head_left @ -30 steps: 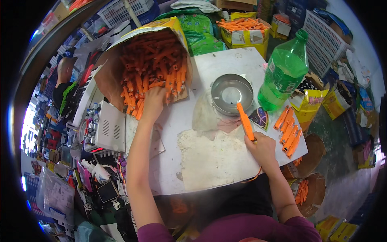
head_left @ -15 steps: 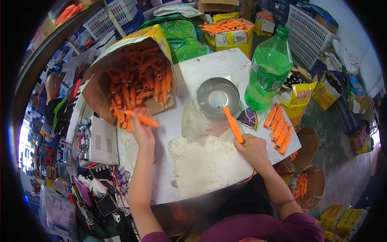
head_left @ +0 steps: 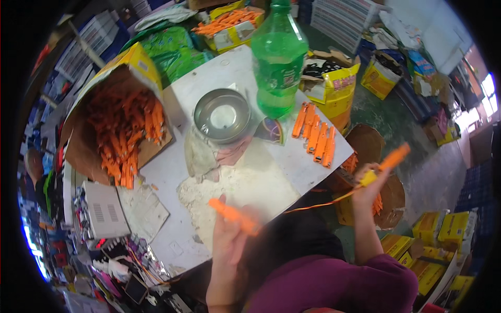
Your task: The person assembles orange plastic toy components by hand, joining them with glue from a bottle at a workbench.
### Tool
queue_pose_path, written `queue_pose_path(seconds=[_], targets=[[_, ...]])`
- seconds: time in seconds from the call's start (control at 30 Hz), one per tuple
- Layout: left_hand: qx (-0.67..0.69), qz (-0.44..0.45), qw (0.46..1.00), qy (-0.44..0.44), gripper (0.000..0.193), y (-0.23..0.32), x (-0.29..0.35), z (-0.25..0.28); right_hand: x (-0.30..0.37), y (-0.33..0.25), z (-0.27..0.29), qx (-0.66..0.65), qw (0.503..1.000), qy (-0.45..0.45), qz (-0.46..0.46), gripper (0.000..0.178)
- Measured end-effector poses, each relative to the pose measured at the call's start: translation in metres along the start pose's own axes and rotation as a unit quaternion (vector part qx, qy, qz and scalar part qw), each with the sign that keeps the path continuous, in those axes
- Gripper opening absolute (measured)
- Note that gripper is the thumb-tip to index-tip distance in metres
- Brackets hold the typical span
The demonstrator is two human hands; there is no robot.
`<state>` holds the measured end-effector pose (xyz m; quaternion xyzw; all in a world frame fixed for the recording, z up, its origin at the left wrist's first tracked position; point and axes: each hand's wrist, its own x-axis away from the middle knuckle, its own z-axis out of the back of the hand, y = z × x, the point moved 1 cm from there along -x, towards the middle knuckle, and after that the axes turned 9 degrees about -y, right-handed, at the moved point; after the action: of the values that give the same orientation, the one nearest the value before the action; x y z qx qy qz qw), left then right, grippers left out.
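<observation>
Low over the near table edge, my left hand (head_left: 229,242) is closed round a slim orange plastic piece (head_left: 237,216), blurred by motion. Off the table's right side, my right hand (head_left: 369,190) grips a yellow-handled tool (head_left: 368,178) with a yellow-orange cord (head_left: 318,206) trailing from it. Another orange plastic piece (head_left: 395,157) juts out beyond that hand, also blurred; how it meets the tool is unclear. Several matching orange pieces (head_left: 316,138) lie in a row on the table's right part. A tipped carton (head_left: 78,133) at the left spills many more.
On the white table (head_left: 209,70) stand a metal bowl (head_left: 222,137) on a cloth and a tall green bottle (head_left: 279,68). A white power unit (head_left: 106,208) sits at the left edge. Cartons (head_left: 399,201) and a yellow bag (head_left: 334,99) stand beyond the right edge.
My left hand has drawn an orange piece from the carton toward me. My right hand has swung right, off the table, with its orange piece. The view has turned right.
</observation>
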<state>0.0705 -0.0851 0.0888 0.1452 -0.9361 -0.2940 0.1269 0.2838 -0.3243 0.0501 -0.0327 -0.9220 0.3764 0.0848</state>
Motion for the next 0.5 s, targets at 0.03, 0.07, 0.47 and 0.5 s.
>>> queue_pose_path(seconds=[0.03,0.07,0.47,0.5], targets=[[0.003,-0.006,1.0,0.008,0.064,-0.005,-0.006,-0.006,-0.012,-0.012,0.026,0.002,0.999,0.036,0.001,0.04],[-0.036,0.006,0.999,-0.011,0.067,-0.011,-0.018,-0.014,-0.009,-0.021,0.037,0.029,0.999,-0.004,-0.017,0.041],[-0.261,-0.106,0.959,0.011,0.08,-0.014,-0.045,-0.046,0.1,0.059,-0.095,0.54,0.572,-0.542,0.298,0.023],[-0.263,-0.125,0.956,0.02,0.081,-0.012,-0.044,-0.043,0.101,0.068,-0.099,0.524,0.572,-0.555,0.301,0.023]])
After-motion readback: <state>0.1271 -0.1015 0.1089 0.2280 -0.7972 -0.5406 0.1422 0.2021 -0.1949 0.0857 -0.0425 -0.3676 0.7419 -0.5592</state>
